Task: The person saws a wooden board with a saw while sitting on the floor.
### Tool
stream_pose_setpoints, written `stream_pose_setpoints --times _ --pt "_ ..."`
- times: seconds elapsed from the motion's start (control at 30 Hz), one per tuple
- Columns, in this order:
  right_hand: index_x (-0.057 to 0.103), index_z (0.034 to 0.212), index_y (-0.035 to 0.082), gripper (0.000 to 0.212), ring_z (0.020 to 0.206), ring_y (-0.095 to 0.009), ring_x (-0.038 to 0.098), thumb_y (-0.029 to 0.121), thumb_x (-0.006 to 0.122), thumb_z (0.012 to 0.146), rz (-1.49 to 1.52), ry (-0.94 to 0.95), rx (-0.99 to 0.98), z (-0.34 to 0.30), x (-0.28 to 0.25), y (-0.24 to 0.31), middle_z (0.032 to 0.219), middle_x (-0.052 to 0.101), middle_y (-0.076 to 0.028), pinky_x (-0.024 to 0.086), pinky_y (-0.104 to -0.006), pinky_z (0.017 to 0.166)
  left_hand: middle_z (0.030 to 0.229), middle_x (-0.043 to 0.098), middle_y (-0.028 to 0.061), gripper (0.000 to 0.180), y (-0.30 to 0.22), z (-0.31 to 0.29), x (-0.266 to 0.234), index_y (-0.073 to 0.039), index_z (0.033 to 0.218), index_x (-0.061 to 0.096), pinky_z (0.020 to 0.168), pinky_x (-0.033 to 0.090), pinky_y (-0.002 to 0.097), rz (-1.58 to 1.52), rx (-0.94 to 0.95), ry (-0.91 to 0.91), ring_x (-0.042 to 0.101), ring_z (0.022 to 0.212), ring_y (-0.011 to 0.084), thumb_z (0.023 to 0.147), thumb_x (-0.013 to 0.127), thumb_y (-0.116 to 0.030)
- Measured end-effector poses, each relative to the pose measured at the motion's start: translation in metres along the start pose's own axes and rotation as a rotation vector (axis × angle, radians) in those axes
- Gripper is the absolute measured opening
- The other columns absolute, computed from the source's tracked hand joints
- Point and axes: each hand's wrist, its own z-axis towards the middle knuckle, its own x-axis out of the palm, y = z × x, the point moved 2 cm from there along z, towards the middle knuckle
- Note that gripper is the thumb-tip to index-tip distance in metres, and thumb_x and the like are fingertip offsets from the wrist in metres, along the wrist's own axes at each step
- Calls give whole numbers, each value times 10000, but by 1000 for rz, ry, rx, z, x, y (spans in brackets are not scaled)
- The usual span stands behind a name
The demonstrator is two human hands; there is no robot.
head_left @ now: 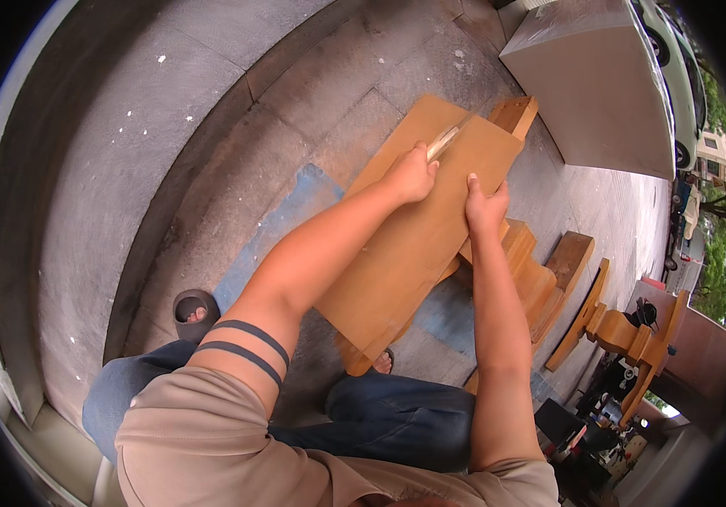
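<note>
A long, flat orange-brown board [397,262] lies slantwise in front of me, with wooden parts showing beneath its far end and near end. My left hand [414,176] is closed around a slim, pale tool [442,143] whose tip points away to the far right, over the board's surface; its exact kind is not clear. At the board's right edge, my right hand [487,208] grips it with the thumb on top and the other fingers mostly hidden beyond the edge.
Stepped wooden furniture parts [528,266] stand to the right, with another wooden frame [625,334] farther over. A large pale box [591,93] stands at the far right. Blue sheeting [274,228] covers some paving. A kerb [185,144] curves along the left.
</note>
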Motion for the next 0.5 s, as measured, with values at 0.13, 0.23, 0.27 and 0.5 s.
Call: stream_pose_setpoints --times 0.13,0.23,0.27,0.5 --pt "612 1356 5 542 1198 -337 696 244 795 905 -35 -14 14 1 -3 -4 1246 752 -172 457 -448 1087 973 687 293 342 19 -36 -14 56 1188 522 827 537 507 -37 0 27 700 935 436 1077 581 -262" --pt "623 1308 -55 465 1150 -301 714 172 774 932 -69 -30 27 -7 -7 8 1227 744 -205 536 -391 1006 955 689 284 344 29 -65 -21 56 1182 519 824 534 510 -66 -9 24 700 921 438 1078 583 -266" --pt "622 1309 -55 467 1153 -300 713 172 775 931 -99 -38 25 -4 -6 7 1228 745 -204 536 -392 1008 948 689 281 345 23 -59 -19 55 1181 519 824 533 509 -59 -32 42 699 917 438 1078 584 -268" --pt "630 1305 -33 489 1173 -326 705 221 783 915 -52 -24 8 1 -1 -9 1233 749 -189 494 -432 1044 935 686 262 344 5 -26 -9 52 1160 520 835 523 503 -68 -24 48 693 909 438 1080 585 -276"
